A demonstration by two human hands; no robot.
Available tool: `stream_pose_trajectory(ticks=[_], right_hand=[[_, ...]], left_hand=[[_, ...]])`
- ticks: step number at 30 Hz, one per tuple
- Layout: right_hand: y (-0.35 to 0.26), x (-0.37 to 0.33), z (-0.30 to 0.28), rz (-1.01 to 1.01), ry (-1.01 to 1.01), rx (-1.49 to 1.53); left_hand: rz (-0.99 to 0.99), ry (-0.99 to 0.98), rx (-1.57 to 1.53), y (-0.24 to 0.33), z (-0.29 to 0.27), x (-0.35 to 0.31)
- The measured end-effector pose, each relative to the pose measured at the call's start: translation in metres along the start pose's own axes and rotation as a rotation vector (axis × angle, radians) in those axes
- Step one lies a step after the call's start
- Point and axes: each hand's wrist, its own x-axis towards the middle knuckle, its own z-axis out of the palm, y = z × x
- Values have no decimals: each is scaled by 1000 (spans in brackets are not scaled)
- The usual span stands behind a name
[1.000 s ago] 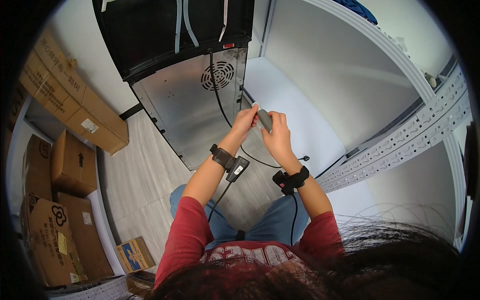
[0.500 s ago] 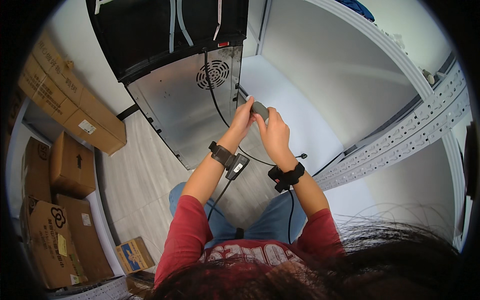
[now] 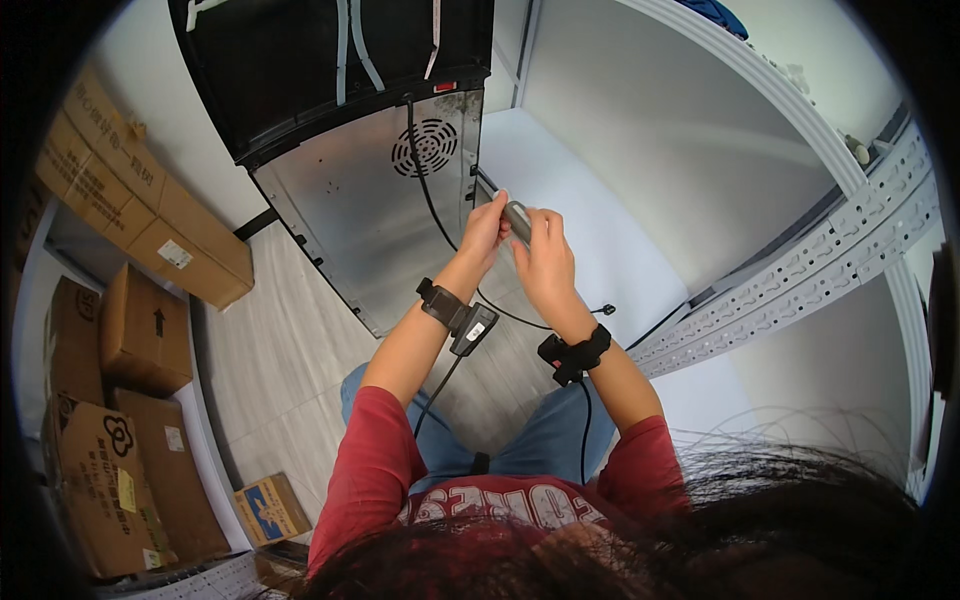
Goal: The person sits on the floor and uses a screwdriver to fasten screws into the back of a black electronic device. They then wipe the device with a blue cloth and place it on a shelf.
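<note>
A slim grey tool with rounded ends (image 3: 518,221), its exact kind unclear, is held between my two hands in front of the appliance. My left hand (image 3: 484,232) is closed around its near left side, with the thumb up by the top end. My right hand (image 3: 547,256) has its fingers curled over the other side. Parts of the tool are hidden by the fingers. Just beyond stands the appliance's metal back panel (image 3: 315,215), with a round vent (image 3: 424,148). A black power cord (image 3: 429,205) hangs down it and passes beneath my wrists to a plug (image 3: 606,310).
Cardboard boxes (image 3: 145,335) are stacked on shelving at the left, and a small box (image 3: 271,510) lies at lower left. A white perforated shelf frame (image 3: 800,265) curves along the right. Tubes (image 3: 342,55) hang over the appliance's black upper part.
The grey tool has turned between my hands, showing a narrower side. My right hand has shifted slightly, its fingers curling more over the tool; my left hand stays nearly in place.
</note>
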Motion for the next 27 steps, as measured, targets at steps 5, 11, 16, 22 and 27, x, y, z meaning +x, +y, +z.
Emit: stream_pose_trajectory(ticks=[5, 11, 16, 22, 27], right_hand=[[1, 8, 1, 224, -84, -115], [10, 1, 0, -12, 13, -88], [-2, 9, 1, 303, -193, -108], [6, -6, 4, 93, -100, -40], [-8, -4, 3, 279, -174, 20]], left_hand=[[16, -5, -150, 0, -1, 4], [-1, 25, -124, -5, -1, 3], [27, 21, -74, -4, -4, 5], [-7, 22, -53, -7, -9, 5], [-1, 20, -112, -9, -18, 6]])
